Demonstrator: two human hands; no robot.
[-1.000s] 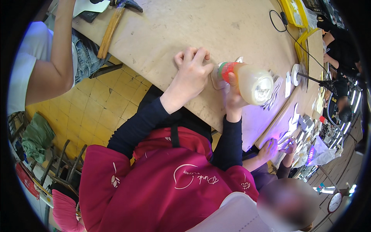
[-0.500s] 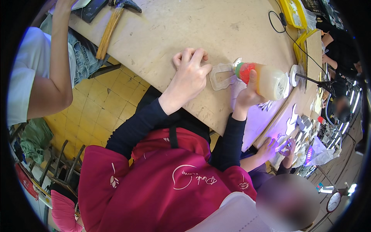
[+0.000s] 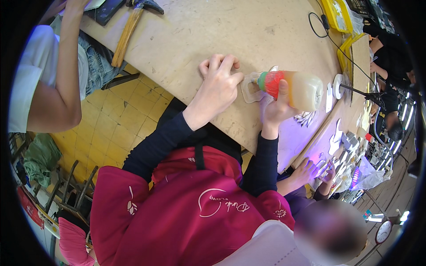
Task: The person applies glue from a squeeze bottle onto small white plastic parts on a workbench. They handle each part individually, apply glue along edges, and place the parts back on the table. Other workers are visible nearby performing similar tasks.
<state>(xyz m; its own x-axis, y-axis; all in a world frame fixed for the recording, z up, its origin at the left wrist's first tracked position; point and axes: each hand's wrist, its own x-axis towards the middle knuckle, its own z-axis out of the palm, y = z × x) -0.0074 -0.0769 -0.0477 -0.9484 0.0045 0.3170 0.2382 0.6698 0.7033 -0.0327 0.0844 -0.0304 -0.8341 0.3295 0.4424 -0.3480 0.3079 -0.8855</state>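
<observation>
The right hand (image 3: 276, 110), right of frame centre, is clamped around a tilted bottle (image 3: 305, 91), neck pointing left toward a translucent flat piece (image 3: 247, 96). The left hand (image 3: 216, 86), upper centre, is apart, fingers curled; its grip cannot be determined.

1 red-banded bottle (image 3: 305, 91), right of centre; 1 hammer (image 3: 128, 37), upper left; 2 yellow trays (image 3: 327, 10), upper right; 1 clock (image 3: 384, 232), lower right
</observation>
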